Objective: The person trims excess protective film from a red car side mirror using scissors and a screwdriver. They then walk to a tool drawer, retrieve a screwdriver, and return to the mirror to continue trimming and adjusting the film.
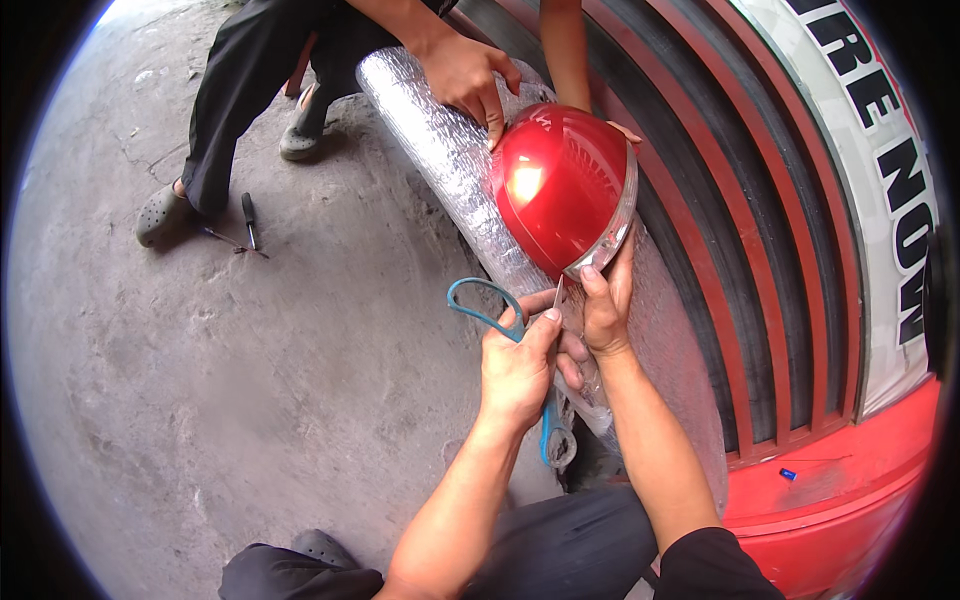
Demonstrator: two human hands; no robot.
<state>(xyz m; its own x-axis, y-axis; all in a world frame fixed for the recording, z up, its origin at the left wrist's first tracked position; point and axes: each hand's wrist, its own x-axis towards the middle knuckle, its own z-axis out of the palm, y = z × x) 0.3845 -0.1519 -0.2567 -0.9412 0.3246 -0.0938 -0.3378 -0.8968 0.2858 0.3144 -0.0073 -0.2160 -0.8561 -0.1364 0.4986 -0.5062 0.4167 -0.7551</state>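
A glossy red car side-mirror housing (560,180) with a clear lamp strip (610,240) along its edge is at upper centre. My right hand (606,305) grips its near lower edge, thumb on the strip's end. My left hand (520,365) is closed around blue-handled scissors (484,284), one loop up by the thumb and the other hanging below. A pointed blade touches or nearly touches the seam between red shell and strip. Another person's hand (470,85) presses the housing's far left side; that person's other hand (627,132) shows at its right edge.
Under the housing lies a roll of silver foil insulation (440,135), with clear plastic wrap near my hands. Red and black slats (740,200) rise at right above a red ledge (850,470) bearing a small blue piece (788,474). A black-handled tool (249,215) lies on the concrete.
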